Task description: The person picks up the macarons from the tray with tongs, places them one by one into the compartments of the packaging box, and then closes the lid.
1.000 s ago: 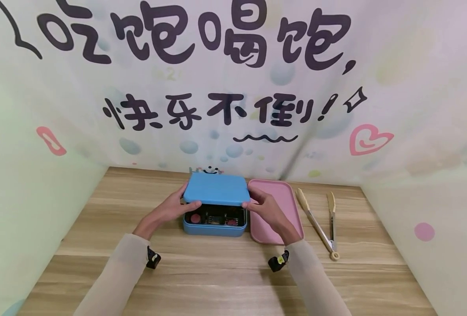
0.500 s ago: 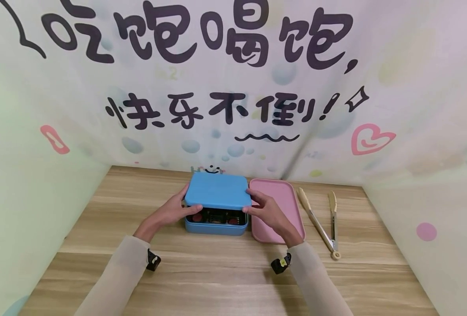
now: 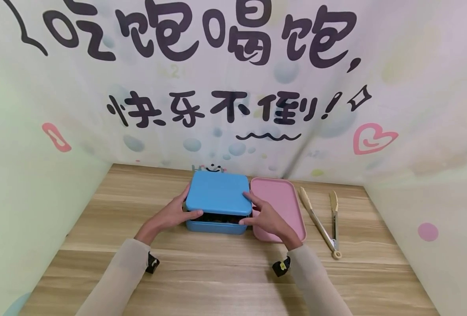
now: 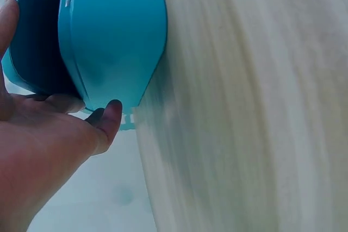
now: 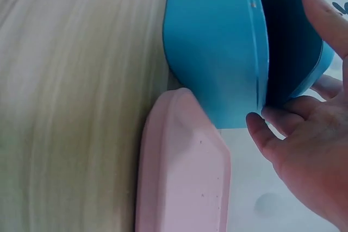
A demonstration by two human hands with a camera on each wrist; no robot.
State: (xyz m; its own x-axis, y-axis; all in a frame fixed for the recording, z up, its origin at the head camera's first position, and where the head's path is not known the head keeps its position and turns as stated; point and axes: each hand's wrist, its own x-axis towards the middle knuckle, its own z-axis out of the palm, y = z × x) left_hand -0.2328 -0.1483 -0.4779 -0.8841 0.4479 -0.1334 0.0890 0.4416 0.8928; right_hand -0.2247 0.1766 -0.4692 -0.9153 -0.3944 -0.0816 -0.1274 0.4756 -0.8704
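Note:
A blue lid (image 3: 219, 193) lies tilted over a blue lunch box (image 3: 217, 227), its front edge raised, leaving a dark gap. Contents in the gap are too dark to make out. My left hand (image 3: 174, 213) holds the lid's left side, thumb along the front edge. At the right side, my right hand (image 3: 269, 217) holds the lid with its fingers, the thumb low by the front corner. Both wrist views show fingertips where the lid (image 5: 325, 58) and box (image 4: 114, 31) come together at the back.
Close to the box's right side lies a pink tray (image 3: 276, 197). Farther right, spread tongs (image 3: 323, 228) with beige tips rest on the wooden table (image 3: 217, 272). A printed wall (image 3: 162, 145) stands just behind, with side walls left and right.
The lid's front edge has come down, narrowing the gap and hiding the box's contents. Both hands have moved down with it, and the right thumb has slid below the lid's edge.

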